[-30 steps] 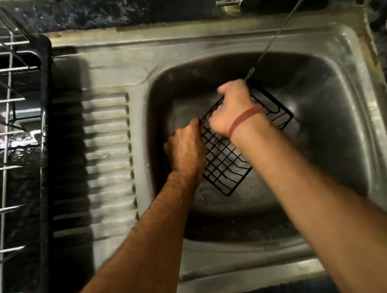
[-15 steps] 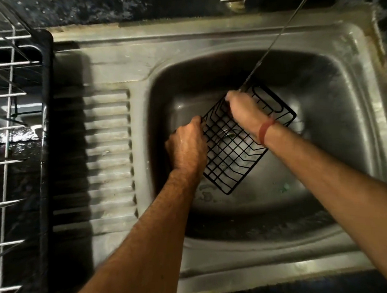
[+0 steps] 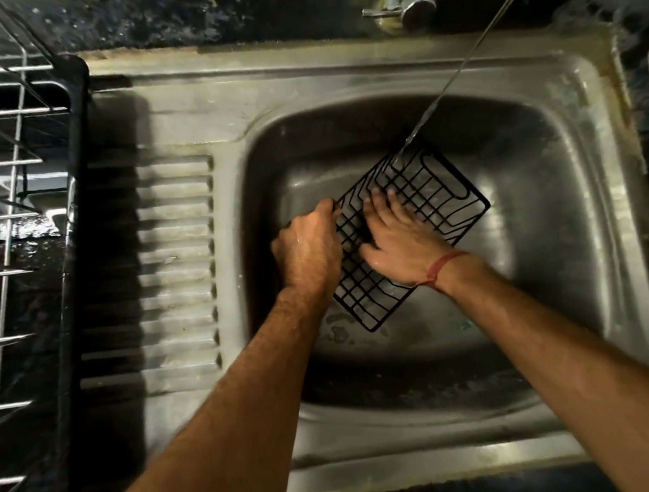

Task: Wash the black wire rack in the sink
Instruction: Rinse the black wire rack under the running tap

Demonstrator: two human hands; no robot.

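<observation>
Black wire grid rack [image 3: 423,220] tilted inside stainless steel sink basin [image 3: 537,223], far end under thin water stream [image 3: 450,81]. Left hand [image 3: 308,252] grip clamped on rack's left edge. Right hand [image 3: 400,244] flat on grid, fingers straight, spread, pointing far-left.

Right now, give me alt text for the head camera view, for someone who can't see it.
Seen from above, a person's left hand grips the edge of a black wire rack in a steel sink while the right hand lies flat on its grid. A thin water stream hits the rack's far end.
</observation>
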